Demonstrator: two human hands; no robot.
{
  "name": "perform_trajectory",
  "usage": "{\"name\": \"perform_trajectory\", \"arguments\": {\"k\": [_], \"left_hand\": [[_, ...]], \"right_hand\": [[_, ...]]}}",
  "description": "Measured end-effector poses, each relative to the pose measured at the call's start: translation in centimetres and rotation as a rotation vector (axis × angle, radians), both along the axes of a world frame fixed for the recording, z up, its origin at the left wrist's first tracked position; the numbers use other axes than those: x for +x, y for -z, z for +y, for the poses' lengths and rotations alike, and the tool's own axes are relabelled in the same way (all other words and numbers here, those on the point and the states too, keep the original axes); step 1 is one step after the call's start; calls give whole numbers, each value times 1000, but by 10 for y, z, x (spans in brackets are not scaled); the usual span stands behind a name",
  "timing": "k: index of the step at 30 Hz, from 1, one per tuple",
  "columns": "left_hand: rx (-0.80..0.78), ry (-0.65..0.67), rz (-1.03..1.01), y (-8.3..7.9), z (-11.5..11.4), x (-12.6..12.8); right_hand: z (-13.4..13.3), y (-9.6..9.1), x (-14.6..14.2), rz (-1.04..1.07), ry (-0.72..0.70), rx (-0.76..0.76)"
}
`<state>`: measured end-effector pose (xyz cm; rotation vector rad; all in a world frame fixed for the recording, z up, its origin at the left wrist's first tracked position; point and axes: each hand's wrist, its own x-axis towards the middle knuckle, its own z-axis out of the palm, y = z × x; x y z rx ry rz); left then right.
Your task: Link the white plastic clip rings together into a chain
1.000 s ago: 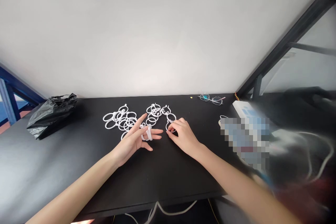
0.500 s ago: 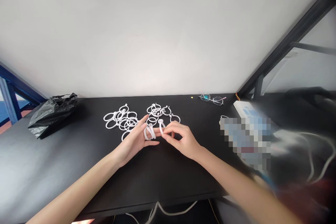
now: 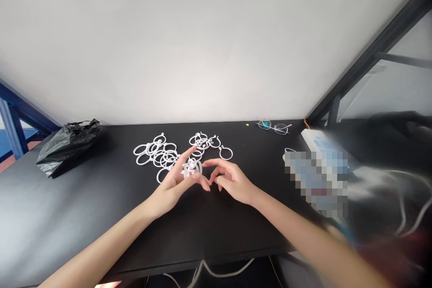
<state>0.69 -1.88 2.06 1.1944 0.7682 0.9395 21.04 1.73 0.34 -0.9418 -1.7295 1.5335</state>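
Observation:
Several white plastic curtain rings point(image 3: 191, 164) with small eyelets hang bunched around the fingers of my left hand point(image 3: 178, 188), which is turned palm inward over the table. My right hand point(image 3: 232, 181) is just to the right, its fingers apart and nothing visible in them. Its fingertips come close to those of my left hand; whether they touch I cannot tell. Behind my left hand lies a loose pile of white rings point(image 3: 164, 157). A second, smaller group of rings point(image 3: 202, 143) lies behind both hands, with a single ring point(image 3: 226, 153) at its right.
A crumpled black plastic bag point(image 3: 67, 147) sits at the left of the black table point(image 3: 202, 229). Eyeglasses point(image 3: 281, 129) lie near the wall at the back right. A white box point(image 3: 313, 139) and blurred items stand on the right. White cables point(image 3: 222, 273) hang below the front edge.
The ring my right fingers pinched has left them and joined the others on my left hand. The right fingers have spread, and my left hand has rolled over.

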Motion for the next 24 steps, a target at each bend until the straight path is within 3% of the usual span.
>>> {"name": "perform_trajectory", "arguments": {"k": [4, 7, 17, 24], "left_hand": [[43, 242, 71, -5, -8, 9], [46, 322, 91, -6, -11, 13], [133, 223, 223, -9, -8, 8], [141, 131, 276, -1, -10, 6]], "right_hand": [[-1, -3, -2, 85, -212, -192], [-2, -6, -2, 86, -366, -274], [-2, -6, -3, 142, -291, -354], [-2, -5, -3, 188, -226, -292]]}}
